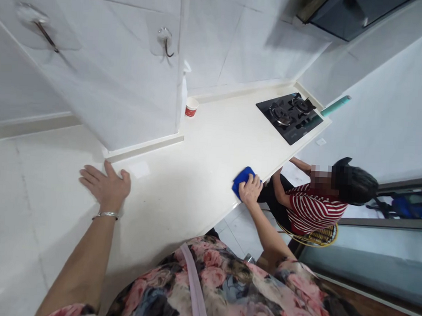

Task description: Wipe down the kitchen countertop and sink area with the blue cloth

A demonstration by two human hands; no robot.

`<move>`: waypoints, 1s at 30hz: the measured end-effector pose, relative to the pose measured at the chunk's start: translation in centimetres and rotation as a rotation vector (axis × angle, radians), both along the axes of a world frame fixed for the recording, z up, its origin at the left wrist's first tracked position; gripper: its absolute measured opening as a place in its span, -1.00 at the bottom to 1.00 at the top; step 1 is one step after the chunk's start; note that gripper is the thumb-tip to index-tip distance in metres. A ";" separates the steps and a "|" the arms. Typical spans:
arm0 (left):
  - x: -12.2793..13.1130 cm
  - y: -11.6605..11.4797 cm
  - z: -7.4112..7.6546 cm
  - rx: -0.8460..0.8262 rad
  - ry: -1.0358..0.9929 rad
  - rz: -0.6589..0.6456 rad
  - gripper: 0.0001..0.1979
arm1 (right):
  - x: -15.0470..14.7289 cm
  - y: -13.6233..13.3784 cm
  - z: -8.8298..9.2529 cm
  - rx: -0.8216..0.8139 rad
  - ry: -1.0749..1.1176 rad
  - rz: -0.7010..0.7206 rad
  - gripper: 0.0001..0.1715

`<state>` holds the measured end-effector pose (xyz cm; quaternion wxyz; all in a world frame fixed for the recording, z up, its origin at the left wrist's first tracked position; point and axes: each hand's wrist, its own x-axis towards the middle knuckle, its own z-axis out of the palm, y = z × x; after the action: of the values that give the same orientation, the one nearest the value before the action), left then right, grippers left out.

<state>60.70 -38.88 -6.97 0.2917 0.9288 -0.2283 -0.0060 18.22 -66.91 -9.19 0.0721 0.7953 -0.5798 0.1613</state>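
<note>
My right hand [251, 190] holds a folded blue cloth [243, 175] down against the cream-white countertop [192, 176], close to its front edge. The fingers lie over the cloth and cover part of it. On the left, my left hand [106, 185] rests on the counter with its fingers spread and nothing in it. Its fingertips are near the foot of the tiled wall corner. A silver bangle [106, 215] circles that wrist.
A black two-burner gas hob [290, 116] is set into the far end of the counter. A red-and-white paper cup [191, 107] stands by the wall corner. A person in a striped shirt [312, 208] sits beside the counter on a woven chair [322, 235]. Two hooks hang on the wall.
</note>
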 end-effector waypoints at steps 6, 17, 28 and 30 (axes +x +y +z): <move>0.0 0.0 0.3 0.018 0.003 -0.010 -0.19 | 2.3 10.7 -1.2 0.044 -0.018 0.278 -0.27; -0.3 0.1 1.2 0.042 0.036 -0.047 -0.14 | -4.5 2.4 -0.3 0.053 -0.033 0.440 -0.36; -0.8 0.1 0.3 0.111 -0.064 0.008 -0.27 | -3.7 -11.1 0.4 0.078 0.075 -0.114 -0.28; -0.8 0.2 0.2 0.110 -0.057 0.011 -0.26 | -1.2 -11.6 0.3 0.054 0.053 -0.153 -0.27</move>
<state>59.89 -38.70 -6.78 0.2335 0.9445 -0.2307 0.0095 17.06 -78.51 -8.89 0.0778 0.7544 -0.6409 0.1186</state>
